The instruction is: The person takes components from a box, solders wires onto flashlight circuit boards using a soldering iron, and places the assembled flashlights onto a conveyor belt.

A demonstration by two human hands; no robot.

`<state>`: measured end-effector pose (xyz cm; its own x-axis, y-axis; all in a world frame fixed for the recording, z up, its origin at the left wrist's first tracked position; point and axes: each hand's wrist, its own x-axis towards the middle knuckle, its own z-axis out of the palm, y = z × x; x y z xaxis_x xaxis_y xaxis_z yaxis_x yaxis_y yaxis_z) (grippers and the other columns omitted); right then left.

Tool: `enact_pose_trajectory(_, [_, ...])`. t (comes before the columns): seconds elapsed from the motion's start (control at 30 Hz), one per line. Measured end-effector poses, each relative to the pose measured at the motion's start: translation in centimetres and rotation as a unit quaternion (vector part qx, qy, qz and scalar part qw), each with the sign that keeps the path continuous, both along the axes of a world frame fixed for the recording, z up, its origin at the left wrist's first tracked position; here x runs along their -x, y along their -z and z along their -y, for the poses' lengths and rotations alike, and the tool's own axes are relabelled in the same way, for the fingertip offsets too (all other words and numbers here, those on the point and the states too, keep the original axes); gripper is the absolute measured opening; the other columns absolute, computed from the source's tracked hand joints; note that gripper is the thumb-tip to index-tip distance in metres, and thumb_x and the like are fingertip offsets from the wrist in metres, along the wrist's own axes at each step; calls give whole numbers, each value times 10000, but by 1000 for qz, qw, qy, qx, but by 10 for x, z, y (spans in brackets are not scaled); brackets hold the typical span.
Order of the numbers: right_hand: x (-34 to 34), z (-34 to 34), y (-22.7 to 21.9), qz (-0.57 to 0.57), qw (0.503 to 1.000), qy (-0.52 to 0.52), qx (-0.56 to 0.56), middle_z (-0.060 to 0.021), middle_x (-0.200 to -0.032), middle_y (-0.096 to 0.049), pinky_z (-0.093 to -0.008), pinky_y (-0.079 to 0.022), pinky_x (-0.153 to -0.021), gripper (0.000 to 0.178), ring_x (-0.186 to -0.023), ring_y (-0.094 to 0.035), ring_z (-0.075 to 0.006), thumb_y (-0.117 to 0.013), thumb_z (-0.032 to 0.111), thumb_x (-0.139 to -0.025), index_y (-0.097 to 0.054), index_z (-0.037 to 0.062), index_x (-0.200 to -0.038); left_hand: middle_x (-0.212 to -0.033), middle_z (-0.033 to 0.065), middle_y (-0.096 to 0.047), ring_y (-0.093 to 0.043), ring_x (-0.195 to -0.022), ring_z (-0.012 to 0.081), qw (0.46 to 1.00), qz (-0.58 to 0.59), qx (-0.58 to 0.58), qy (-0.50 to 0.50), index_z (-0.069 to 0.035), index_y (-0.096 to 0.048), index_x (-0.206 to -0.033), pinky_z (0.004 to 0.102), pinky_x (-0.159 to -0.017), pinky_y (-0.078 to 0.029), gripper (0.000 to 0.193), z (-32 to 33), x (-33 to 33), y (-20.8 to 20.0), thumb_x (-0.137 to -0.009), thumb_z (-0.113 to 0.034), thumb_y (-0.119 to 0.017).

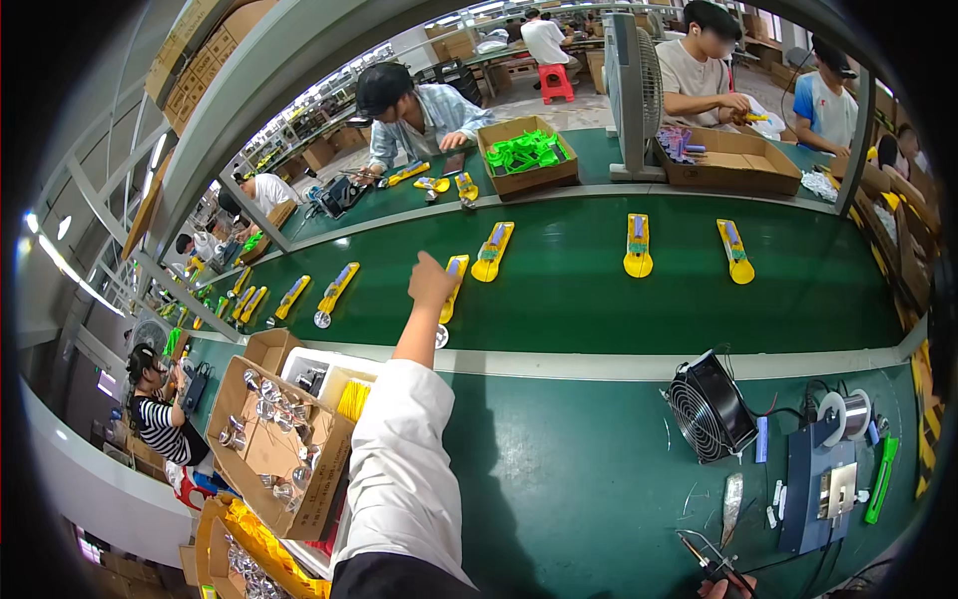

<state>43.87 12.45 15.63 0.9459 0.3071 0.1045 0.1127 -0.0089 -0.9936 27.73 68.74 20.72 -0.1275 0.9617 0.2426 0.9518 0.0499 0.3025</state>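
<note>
My left hand (pixel 431 281) reaches over the green conveyor belt (pixel 569 319), its fingers curled at the edge of a yellow flashlight housing (pixel 456 272). A round silver reflector (pixel 441 337) shows at that housing's near end; my hand covers part of its side. At the lower right edge, my right hand (pixel 720 587) is closed around the dark handle of a soldering iron (pixel 711 561), mostly cut off by the picture's edge. Farther along the belt lie more yellow housings (pixel 492 252) with purple cells, several on the left with silver reflectors.
Left of my arm stand a carton of silver reflectors (pixel 264 429) and a white bin with yellow wires (pixel 354 399). On the right are a black fan (pixel 711 407), a solder spool on a blue-grey device (pixel 813 489) and a green knife (pixel 882 479). Co-workers (pixel 424 125) sit across the belt.
</note>
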Motion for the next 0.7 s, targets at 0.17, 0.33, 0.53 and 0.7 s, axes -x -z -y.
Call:
enact_pose_trajectory(0.17, [-1, 0, 3, -5, 1000, -14, -8, -96, -637, -512, -276, -398, -571, 179, -570, -473, -156, -513, 129, -791, -456, -26, -859, -848, 159, -599, -568, -834, 321, 972, -82, -96, 199, -46, -586, -844, 397, -666, -468, 279, -19, -23, 3, -689, -273, -634])
enact_pose_trajectory(0.33, [-1, 4, 5, 11, 999, -3, -30, -96, -654, -514, -273, -398, -562, 192, -559, -468, -150, -516, 138, -790, -459, -29, -867, -847, 154, -609, -592, -793, 308, 982, -91, -25, 161, -52, -596, -867, 381, -679, -474, 214, -22, -54, 41, -729, -214, -572])
enact_pose_trajectory(0.53, [-5, 8, 8, -6, 999, 12, -30, -114, -697, -529, -258, -405, -544, 220, -571, -483, -152, -517, 145, -793, -446, -38, -893, -774, 137, -620, -610, -739, 289, 964, -160, -39, 208, -40, -600, -801, 364, -650, -482, 151, 14, -49, 33, -726, -161, -548])
enact_pose_trajectory(0.7, [-9, 7, 24, -17, 991, 90, -101, -68, -724, -457, -195, -338, -499, 230, -558, -415, -89, -469, 172, -831, -402, -17, -944, -718, 168, -598, -588, -672, 316, 958, -126, 11, 259, -18, -602, -732, 413, -598, -464, 190, 134, -25, -11, -732, -194, -532])
